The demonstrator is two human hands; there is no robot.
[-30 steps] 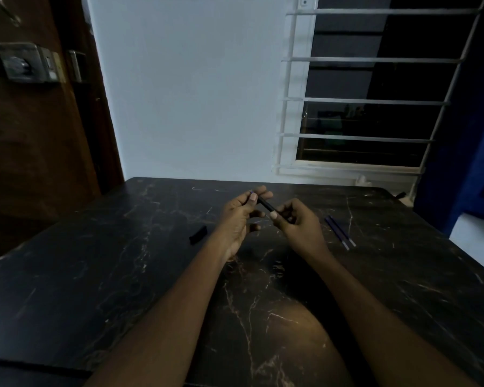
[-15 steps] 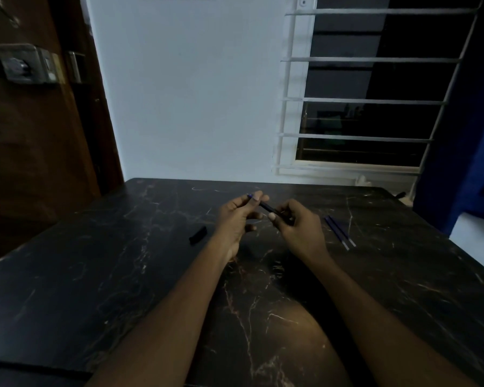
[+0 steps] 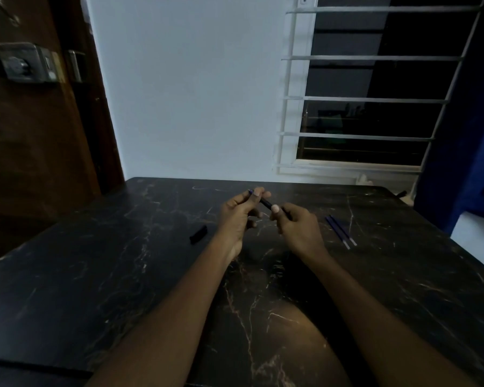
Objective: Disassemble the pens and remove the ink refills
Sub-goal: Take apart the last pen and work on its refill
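Observation:
A dark pen (image 3: 266, 203) is held slanted above the black marble table (image 3: 123, 275), its far end pointing up and left. My left hand (image 3: 239, 216) pinches that far end, where a thin blue tip shows past the fingers. My right hand (image 3: 296, 224) grips the near end of the barrel, thumb on top. Two thin blue ink refills (image 3: 340, 231) lie side by side on the table to the right of my right hand. A small black pen cap (image 3: 198, 234) lies to the left of my left hand.
The table meets a white wall at its far edge. A barred window (image 3: 361, 107) is at the back right, a blue curtain (image 3: 464, 135) on the right, and a wooden door with a lock (image 3: 25, 62) on the left.
Both hands stay on the pen. My left fingers have shifted slightly up and left along the far end, and a thin blue tip now shows beyond them.

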